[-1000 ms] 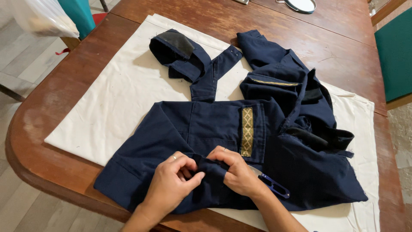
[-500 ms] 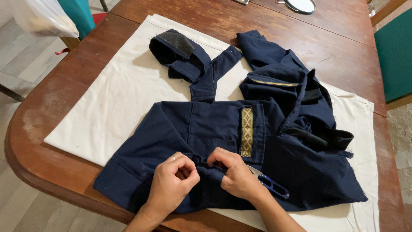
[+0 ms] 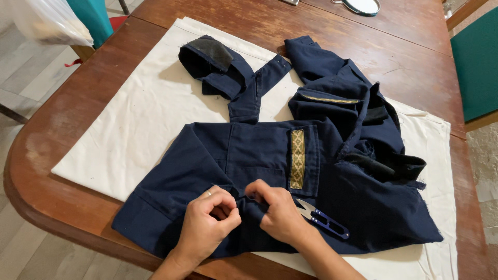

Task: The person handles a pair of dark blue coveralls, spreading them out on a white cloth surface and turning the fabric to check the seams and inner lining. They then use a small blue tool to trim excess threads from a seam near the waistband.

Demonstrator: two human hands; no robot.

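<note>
In the head view we have a dark navy cotton work garment [image 3: 332, 171] spread over a cream rectangular cloth [image 3: 150, 114] on the rounded brown wooden counter [image 3: 57, 135]. Our left hand [image 3: 207, 225] is curled narrow, its fingertips pinching a fold of the navy fabric near the lower front of the garment; a thin ring shows on one finger. Our right hand [image 3: 280, 215] is closed on the same fold from the other side, the two hands almost touching. Small blue-handled thread snips [image 3: 321, 219] lie on the garment just beside the right hand, held by neither hand. We judge the work to be at a seam or stitch line in that fold, with the picking or pulling under way and the snips set aside; the gold patterned woven strip [image 3: 297, 158] on the pocket flap sits intact just above the hands. How much of the seam is open we cannot tell, since our fingers cover it. The upper right of the garment is bunched, so its shape is hard to read. A round mirror-like object [image 3: 361, 5] is cut off at the top edge, and a green chair [image 3: 474, 57] at the right.
</note>
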